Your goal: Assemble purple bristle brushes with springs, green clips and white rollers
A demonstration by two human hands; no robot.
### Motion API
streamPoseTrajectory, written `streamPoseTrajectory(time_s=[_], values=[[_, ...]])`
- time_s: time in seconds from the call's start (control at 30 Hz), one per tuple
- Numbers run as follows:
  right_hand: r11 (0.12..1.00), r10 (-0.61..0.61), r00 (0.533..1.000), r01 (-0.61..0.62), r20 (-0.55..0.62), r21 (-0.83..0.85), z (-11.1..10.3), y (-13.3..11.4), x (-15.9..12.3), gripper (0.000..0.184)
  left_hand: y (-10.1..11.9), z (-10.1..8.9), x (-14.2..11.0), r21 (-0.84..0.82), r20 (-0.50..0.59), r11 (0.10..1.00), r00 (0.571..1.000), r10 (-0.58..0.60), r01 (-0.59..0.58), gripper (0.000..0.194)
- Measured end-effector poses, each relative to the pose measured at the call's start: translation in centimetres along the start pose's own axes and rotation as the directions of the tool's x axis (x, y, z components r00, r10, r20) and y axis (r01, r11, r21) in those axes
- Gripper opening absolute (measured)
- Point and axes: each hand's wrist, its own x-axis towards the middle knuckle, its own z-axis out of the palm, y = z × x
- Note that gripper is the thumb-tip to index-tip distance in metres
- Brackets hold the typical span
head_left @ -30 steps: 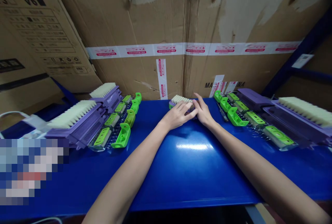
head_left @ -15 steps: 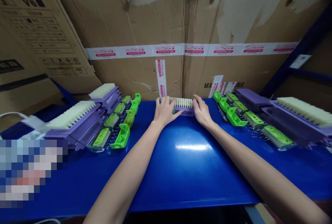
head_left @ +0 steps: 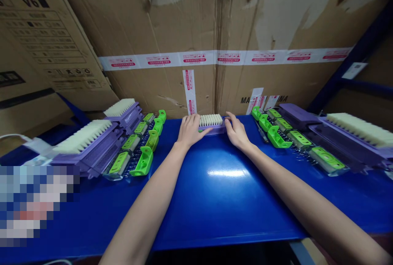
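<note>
A purple filter unit (head_left: 212, 129) topped with cream pleated material lies at the back of the blue tabletop, against the cardboard. Over its left end is my left hand (head_left: 189, 130), fingers curved round the far side and thumb stretched along the front edge. My right hand (head_left: 237, 131) is at the unit's right end, its thumb side close against the purple body. The right index finger points up and away, apart from the thumb. A small bit of green shows beside my left thumb; the unit's left end is hidden under that hand.
Purple filter units (head_left: 89, 150) with cream tops stand at left, others (head_left: 357, 134) at right. Alongside are metal-and-green blocks (head_left: 124, 162), loose green brackets (head_left: 143, 162), and more brackets (head_left: 278, 137) at right. A dark thin tool (head_left: 262, 132) lies near these. Cardboard (head_left: 159, 85) walls the back.
The filter unit and my left hand have shifted slightly left. My right hand has moved a little left too, and more of the unit's right end shows.
</note>
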Motion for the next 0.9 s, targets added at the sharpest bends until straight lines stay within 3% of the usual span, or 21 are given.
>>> streamPoseTrajectory(time_s=[0.23, 0.33, 0.53, 0.73, 0.9], values=[[0.997, -0.075, 0.993, 0.074, 0.090, 0.011, 0.2, -0.2, -0.2, 0.053, -0.2, 0.2, 0.0, -0.062, 0.018, 0.997, 0.998, -0.054, 0.055, 0.061], [0.998, -0.070, 0.993, 0.070, 0.096, 0.007, 0.1, -0.3, -0.3, 0.053, -0.4, 0.3, -0.1, -0.121, 0.025, 0.983, 0.990, -0.138, 0.140, 0.073], [0.998, -0.062, 0.989, 0.066, 0.131, -0.023, 0.0, -0.5, -0.3, 0.057, -1.4, 0.8, -0.1, -0.449, 0.166, 0.796, 0.913, -0.372, 0.406, 0.092], [0.996, -0.079, 0.986, 0.084, 0.148, -0.031, 0.1, -0.5, -0.4, 0.054, -2.0, 1.1, 0.1, -0.625, 0.124, 0.657, 0.884, -0.451, 0.422, 0.086], [0.994, -0.090, 0.976, 0.100, 0.201, -0.043, -0.3, -0.3, 0.0, 0.056, -2.1, 1.1, 0.0, -0.583, 0.087, 0.699, 0.887, -0.453, 0.414, 0.087]])
